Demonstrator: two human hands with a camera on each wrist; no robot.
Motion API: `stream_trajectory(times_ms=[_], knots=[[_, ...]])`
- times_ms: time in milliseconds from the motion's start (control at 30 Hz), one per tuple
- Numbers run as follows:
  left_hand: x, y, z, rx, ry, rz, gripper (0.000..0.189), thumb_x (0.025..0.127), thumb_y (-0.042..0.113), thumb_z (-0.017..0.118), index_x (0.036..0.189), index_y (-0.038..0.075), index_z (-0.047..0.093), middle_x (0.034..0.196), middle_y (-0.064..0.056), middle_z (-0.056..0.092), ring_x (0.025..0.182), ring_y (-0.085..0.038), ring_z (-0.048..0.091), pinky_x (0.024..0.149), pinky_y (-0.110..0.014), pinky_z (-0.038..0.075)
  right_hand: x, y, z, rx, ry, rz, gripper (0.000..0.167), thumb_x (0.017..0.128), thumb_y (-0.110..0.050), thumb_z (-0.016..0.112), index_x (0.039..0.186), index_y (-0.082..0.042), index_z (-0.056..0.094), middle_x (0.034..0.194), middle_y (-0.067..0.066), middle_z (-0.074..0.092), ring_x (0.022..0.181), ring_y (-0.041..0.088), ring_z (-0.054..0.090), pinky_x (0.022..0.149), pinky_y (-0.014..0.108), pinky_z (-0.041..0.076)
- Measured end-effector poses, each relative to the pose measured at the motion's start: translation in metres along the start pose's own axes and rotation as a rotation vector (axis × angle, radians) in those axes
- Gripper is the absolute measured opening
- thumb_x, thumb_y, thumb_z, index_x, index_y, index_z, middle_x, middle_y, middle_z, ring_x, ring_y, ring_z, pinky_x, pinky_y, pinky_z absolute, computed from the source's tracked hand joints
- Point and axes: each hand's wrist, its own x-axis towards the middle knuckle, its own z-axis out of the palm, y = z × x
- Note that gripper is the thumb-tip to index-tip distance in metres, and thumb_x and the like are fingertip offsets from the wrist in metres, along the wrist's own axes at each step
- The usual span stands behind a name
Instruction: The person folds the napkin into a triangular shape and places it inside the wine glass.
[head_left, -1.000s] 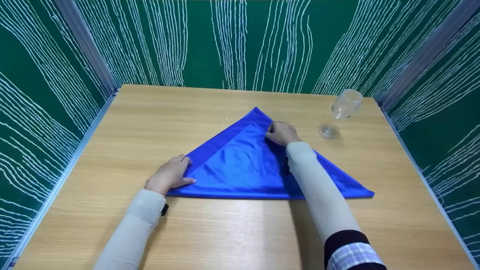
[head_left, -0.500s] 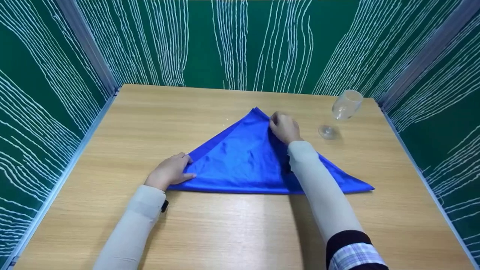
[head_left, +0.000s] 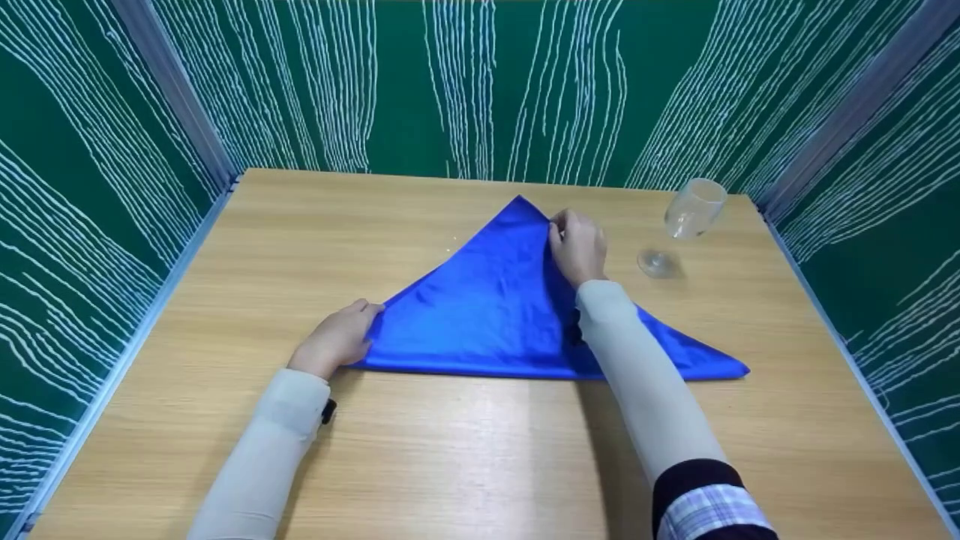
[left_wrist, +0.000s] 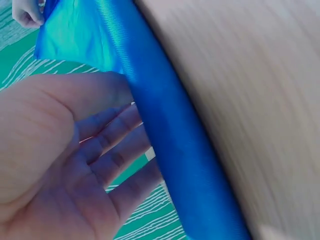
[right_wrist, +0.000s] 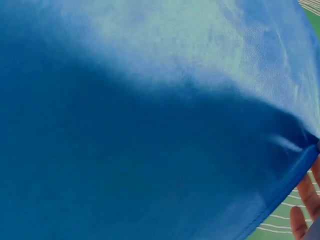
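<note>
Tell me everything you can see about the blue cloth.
The blue cloth is shiny and satin-like, slightly wrinkled, with what looks like a stitched hem in the right wrist view. It forms a rough triangle on the table, its long, rounded edge toward the person, its peak pointing away. The right hand pinches the right slope near the peak; the left hand touches the left end, some fingertips hidden.

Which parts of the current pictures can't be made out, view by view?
Head: part of the blue cloth, hidden by the right sleeve.
Head: pale specks on the table, too small to identify.
Left wrist: left hand fingertips, hidden by the cloth, so its grip is unclear.
Right wrist: most of the right hand, cut off by the right edge.
</note>
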Motion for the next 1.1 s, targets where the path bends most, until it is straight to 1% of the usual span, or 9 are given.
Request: stream_trajectory(times_ms=[200,333,467,567,733,800,967,1033,1100], knots=[[-0.001,-0.002,0.004,-0.005,0.064,0.038,0.049,0.093,0.001,0.064,0.139,-0.008,0.050,0.133,-0.026,0.054,0.125,-0.042,0.052,0.109,-0.050,0.038,-0.004,0.001,0.003,-0.075,-0.053,0.056,0.018,0.101,-0.018,0.059,0.106,-0.003,0.069,0.101,0.014,0.070,0.095,0.033,0.065,0.085,0.050,0.046],[-0.001,-0.004,0.004,-0.032,0.097,0.043,0.047,0.092,0.001,0.066,0.136,-0.008,0.053,0.131,-0.027,0.057,0.123,-0.044,0.054,0.108,-0.052,0.039,-0.005,0.001,0.005,-0.082,-0.107,0.097,0.021,0.102,-0.018,0.056,0.109,-0.002,0.067,0.104,0.016,0.069,0.098,0.034,0.065,0.088,0.051,0.047],[0.001,-0.009,0.006,-0.048,0.170,0.061,0.037,0.092,-0.001,0.065,0.127,-0.011,0.061,0.124,-0.026,0.063,0.118,-0.042,0.058,0.104,-0.051,0.043,-0.004,0.000,0.004,-0.075,-0.131,0.112,0.022,0.103,-0.019,0.055,0.111,-0.002,0.066,0.104,0.016,0.070,0.097,0.034,0.066,0.088,0.051,0.048],[0.003,-0.013,0.006,-0.062,0.225,0.076,0.029,0.093,-0.003,0.062,0.120,-0.010,0.066,0.117,-0.026,0.066,0.113,-0.042,0.061,0.100,-0.052,0.046,-0.002,-0.001,0.003,-0.067,-0.103,0.107,0.021,0.102,-0.019,0.056,0.109,-0.003,0.067,0.102,0.016,0.071,0.095,0.034,0.066,0.086,0.052,0.048],[0.005,-0.017,0.004,-0.127,0.260,0.026,0.028,0.094,-0.004,0.060,0.120,-0.008,0.067,0.111,-0.025,0.066,0.107,-0.042,0.062,0.097,-0.053,0.047,-0.001,-0.002,0.002,-0.026,-0.040,0.112,0.023,0.102,-0.018,0.054,0.112,-0.004,0.069,0.102,0.015,0.072,0.092,0.036,0.067,0.085,0.052,0.048],[0.007,-0.019,0.005,-0.143,0.262,0.008,0.029,0.093,-0.005,0.060,0.121,-0.007,0.066,0.109,-0.024,0.065,0.105,-0.040,0.062,0.095,-0.052,0.048,-0.002,0.000,0.002,-0.028,-0.127,0.143,0.026,0.102,-0.017,0.053,0.120,-0.003,0.065,0.109,0.016,0.071,0.098,0.037,0.066,0.090,0.053,0.045],[0.009,-0.020,0.005,-0.166,0.271,0.006,0.029,0.090,-0.007,0.063,0.119,-0.006,0.067,0.103,-0.020,0.065,0.099,-0.036,0.063,0.091,-0.049,0.050,-0.008,0.011,0.001,-0.152,-0.470,0.194,0.039,0.099,-0.016,0.052,0.134,0.000,0.055,0.130,0.023,0.059,0.119,0.044,0.053,0.100,0.060,0.037],[0.010,-0.020,0.006,-0.178,0.275,0.009,0.028,0.090,-0.008,0.063,0.117,-0.005,0.068,0.101,-0.019,0.065,0.097,-0.035,0.063,0.090,-0.047,0.051,-0.010,0.016,0.000,-0.199,-0.505,0.195,0.039,0.097,-0.018,0.053,0.131,0.001,0.057,0.129,0.025,0.057,0.120,0.046,0.051,0.099,0.062,0.037],[0.011,-0.019,0.007,-0.184,0.276,0.005,0.027,0.090,-0.008,0.063,0.116,-0.004,0.068,0.101,-0.018,0.065,0.097,-0.034,0.063,0.090,-0.047,0.051,-0.011,0.020,-0.001,-0.224,-0.487,0.191,0.036,0.097,-0.018,0.052,0.125,0.001,0.061,0.124,0.025,0.059,0.116,0.045,0.053,0.096,0.062,0.039]])
